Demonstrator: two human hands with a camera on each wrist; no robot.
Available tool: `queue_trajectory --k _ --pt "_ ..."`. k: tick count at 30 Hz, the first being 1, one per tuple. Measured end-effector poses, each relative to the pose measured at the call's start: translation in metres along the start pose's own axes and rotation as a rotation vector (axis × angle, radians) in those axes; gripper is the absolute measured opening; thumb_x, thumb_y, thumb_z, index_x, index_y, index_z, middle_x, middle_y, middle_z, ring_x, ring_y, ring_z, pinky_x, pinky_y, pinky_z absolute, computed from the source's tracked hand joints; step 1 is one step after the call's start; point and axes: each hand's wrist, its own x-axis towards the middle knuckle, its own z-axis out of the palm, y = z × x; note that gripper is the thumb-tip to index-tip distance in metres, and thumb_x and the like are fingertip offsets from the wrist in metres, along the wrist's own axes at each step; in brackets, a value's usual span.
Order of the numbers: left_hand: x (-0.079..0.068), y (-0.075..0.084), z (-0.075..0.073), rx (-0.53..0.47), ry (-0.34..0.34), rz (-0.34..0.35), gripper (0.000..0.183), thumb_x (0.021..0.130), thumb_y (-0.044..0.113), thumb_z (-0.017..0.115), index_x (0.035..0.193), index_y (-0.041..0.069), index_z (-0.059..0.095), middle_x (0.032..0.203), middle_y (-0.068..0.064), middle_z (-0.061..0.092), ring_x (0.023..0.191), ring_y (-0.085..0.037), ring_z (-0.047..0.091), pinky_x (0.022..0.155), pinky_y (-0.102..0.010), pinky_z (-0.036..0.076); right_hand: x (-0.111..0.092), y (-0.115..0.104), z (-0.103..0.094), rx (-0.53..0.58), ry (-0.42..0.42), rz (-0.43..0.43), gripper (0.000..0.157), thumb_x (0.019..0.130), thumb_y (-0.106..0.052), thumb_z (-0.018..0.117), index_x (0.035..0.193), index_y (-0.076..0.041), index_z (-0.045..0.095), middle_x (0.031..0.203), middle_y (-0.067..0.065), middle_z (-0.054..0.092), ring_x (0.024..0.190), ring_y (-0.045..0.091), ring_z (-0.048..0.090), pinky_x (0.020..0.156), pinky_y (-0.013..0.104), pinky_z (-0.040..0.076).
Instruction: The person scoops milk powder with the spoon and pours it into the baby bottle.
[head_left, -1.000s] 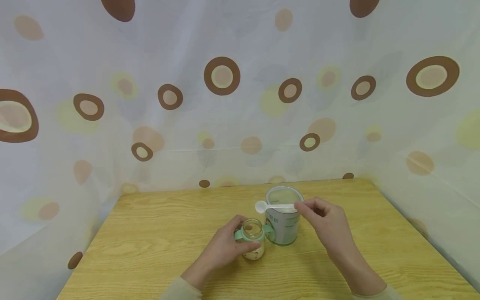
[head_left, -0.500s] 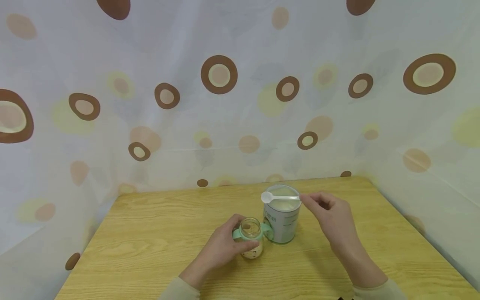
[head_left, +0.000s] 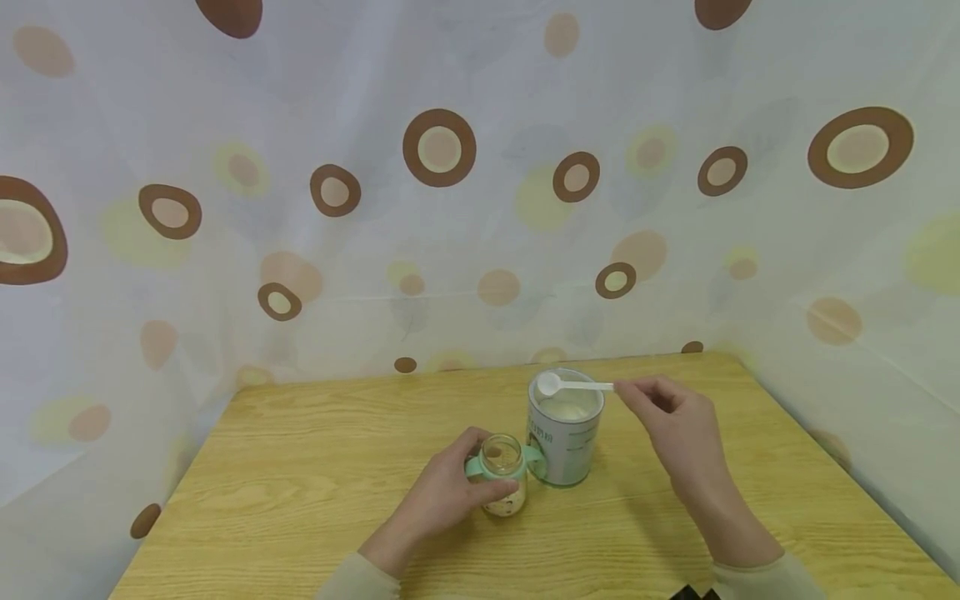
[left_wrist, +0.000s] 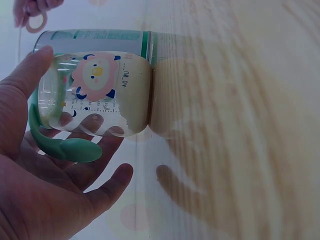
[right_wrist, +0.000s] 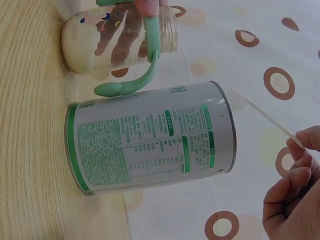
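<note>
A clear baby bottle [head_left: 501, 452] with green handles stands uncapped on the table, pale powder [left_wrist: 136, 95] in its lower part. My left hand [head_left: 442, 493] holds it round the neck and side, with the thumb across the near side. Just right of the bottle is an open, light grey formula can [head_left: 568, 457] with pale powder [head_left: 564, 410] inside. Between thumb and fingertips, my right hand [head_left: 681, 429] pinches the handle end of a white measuring scoop [head_left: 585, 385]. The scoop's bowl overlaps the can's mouth in the head view; the right wrist view shows it raised beyond the rim.
The wood-grain table [head_left: 322, 467] extends to both sides. A pale patterned sheet [head_left: 480, 233] hangs behind it and along the sides. A small dark object [head_left: 693, 593] shows beside the right sleeve at the bottom edge.
My right hand has carried the scoop back and to the right, from near the bottle to over the can's mouth. The left hand and bottle have stayed put.
</note>
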Motion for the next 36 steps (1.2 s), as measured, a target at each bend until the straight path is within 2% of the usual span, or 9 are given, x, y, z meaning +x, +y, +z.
queue_trajectory --k 4,14,26,36 --pt "0.0 0.0 0.0 -0.003 -0.003 0.001 0.058 0.094 0.046 0.09 0.138 0.018 0.063 0.124 0.006 0.07 0.114 -0.018 0.067 0.101 -0.053 0.056 0.001 0.002 -0.001 -0.016 0.009 -0.002 0.048 0.107 -0.051 0.074 0.12 -0.005 0.08 0.112 -0.001 0.072 0.104 0.018 0.057 0.083 0.026 0.048" --pt "0.0 0.0 -0.001 -0.011 -0.006 0.008 0.057 0.094 0.045 0.09 0.136 0.017 0.063 0.122 0.007 0.07 0.113 -0.018 0.067 0.1 -0.052 0.056 0.005 0.01 -0.002 -0.096 0.042 -0.048 0.045 0.107 -0.05 0.074 0.118 -0.008 0.08 0.098 0.004 0.067 0.084 0.019 0.054 0.067 0.029 0.047" --pt "0.001 0.0 -0.001 -0.028 -0.015 -0.002 0.059 0.094 0.046 0.091 0.138 0.017 0.064 0.126 0.002 0.071 0.115 -0.019 0.067 0.103 -0.054 0.055 0.004 0.015 0.005 -0.249 0.126 -0.207 0.03 0.109 -0.036 0.075 0.105 -0.007 0.08 0.088 0.005 0.066 0.078 0.019 0.058 0.064 0.023 0.047" --pt "0.001 0.001 -0.001 -0.013 -0.004 -0.017 0.057 0.093 0.045 0.091 0.137 0.019 0.064 0.123 0.005 0.07 0.111 -0.018 0.066 0.1 -0.052 0.055 0.006 0.019 0.011 -0.369 0.182 -0.384 0.014 0.104 -0.019 0.08 0.094 -0.009 0.08 0.079 -0.001 0.06 0.071 0.016 0.054 0.063 0.023 0.044"
